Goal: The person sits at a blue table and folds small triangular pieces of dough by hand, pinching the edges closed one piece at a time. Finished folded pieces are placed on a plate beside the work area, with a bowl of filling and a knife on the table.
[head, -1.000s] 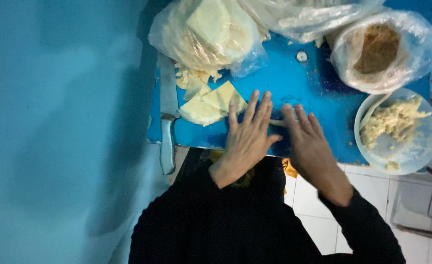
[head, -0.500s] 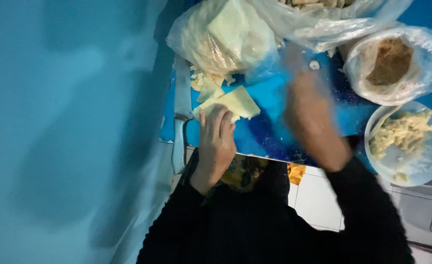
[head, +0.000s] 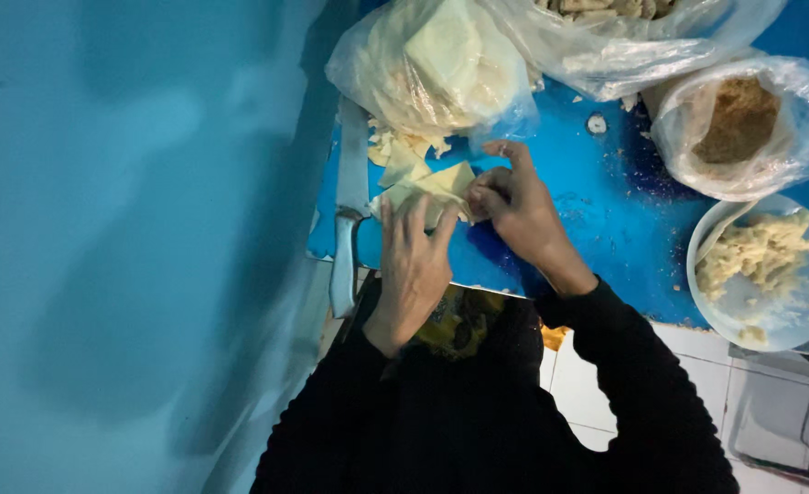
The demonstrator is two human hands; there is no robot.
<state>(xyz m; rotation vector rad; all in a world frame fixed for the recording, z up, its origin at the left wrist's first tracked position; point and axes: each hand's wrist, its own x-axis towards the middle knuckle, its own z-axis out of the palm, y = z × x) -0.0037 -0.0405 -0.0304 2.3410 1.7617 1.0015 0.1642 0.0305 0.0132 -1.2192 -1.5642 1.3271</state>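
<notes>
Left hand (head: pixel 414 265) flat, fingers spread, pinning pale wrapper sheet (head: pixel 427 190) at frame centre on blue counter (head: pixel 606 229). Right hand (head: pixel 514 206) pinching sheet's right edge, likely to fold it. Knife (head: pixel 348 215) at left; bowl of filling (head: pixel 766 274) lower right.

We press our left hand (head: pixel 414 261) flat on a pale wrapper sheet (head: pixel 427 190) on the blue board (head: pixel 606 229) — our right hand (head: pixel 512 203) pinches its edge. A knife (head: pixel 348 210) lies just left; a bowl of filling (head: pixel 763 272) sits right.
</notes>
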